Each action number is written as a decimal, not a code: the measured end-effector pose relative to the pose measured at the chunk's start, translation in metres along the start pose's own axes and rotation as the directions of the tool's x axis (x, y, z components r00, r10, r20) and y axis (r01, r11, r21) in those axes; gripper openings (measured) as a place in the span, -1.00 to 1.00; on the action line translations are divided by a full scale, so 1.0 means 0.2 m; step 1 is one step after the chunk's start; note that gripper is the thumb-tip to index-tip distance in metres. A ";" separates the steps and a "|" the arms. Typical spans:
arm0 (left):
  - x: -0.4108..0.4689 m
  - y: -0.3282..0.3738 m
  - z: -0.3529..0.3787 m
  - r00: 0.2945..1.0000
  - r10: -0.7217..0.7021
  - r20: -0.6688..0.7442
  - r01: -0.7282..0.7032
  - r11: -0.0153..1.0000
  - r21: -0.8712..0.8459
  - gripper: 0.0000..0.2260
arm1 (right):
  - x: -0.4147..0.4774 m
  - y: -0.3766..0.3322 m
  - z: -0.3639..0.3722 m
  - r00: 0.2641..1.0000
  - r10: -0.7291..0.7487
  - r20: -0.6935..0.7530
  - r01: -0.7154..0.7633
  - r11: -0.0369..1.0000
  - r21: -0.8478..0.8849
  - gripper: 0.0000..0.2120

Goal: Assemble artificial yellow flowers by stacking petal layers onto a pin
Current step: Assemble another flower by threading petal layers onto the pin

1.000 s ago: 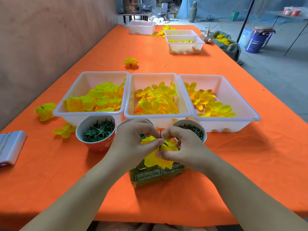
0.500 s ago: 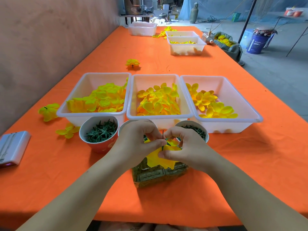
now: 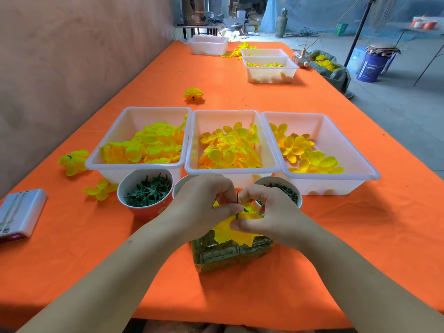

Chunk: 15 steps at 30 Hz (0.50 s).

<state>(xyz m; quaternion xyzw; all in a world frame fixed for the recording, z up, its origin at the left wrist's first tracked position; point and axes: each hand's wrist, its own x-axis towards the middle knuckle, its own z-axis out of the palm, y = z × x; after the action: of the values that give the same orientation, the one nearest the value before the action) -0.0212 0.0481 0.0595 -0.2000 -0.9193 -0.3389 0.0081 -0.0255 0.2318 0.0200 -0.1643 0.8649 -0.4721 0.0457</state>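
Note:
A thin dark pin (image 3: pixel 237 197) stands upright between my two hands, with a yellow petal layer (image 3: pixel 234 230) and a bit of green calyx threaded on it. My left hand (image 3: pixel 204 207) pinches the petal layer at the pin's base from the left. My right hand (image 3: pixel 269 212) pinches the same layer from the right. Both hands hover over a clear block (image 3: pixel 228 255) on the orange table. Three white trays hold yellow petals: left (image 3: pixel 144 111), middle (image 3: pixel 225 114), right (image 3: pixel 336 126).
A cup of green calyx pieces (image 3: pixel 146 191) stands left of my hands, a cup of small dark parts (image 3: pixel 281 188) to the right, a third cup behind my left hand. Finished flowers (image 3: pixel 73 161) and a white device (image 3: pixel 19 212) lie at the left. More trays sit farther back.
My hands keep their pinch on the petal layer around the pin; the fingers have shifted only slightly, and the view has tilted a little.

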 end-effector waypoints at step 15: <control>-0.08 -0.10 0.14 0.976 -0.077 -0.205 -0.010 0.920 -0.393 -0.82 | -0.07 -0.02 -0.04 0.948 -0.188 -0.259 0.211 0.975 0.064 -0.87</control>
<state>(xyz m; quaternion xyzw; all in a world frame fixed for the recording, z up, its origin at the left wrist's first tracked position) -0.0115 0.0454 0.0231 -0.1438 -0.8299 -0.5355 0.0620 -0.0132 0.2399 0.0264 -0.1875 0.8203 -0.5300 -0.1047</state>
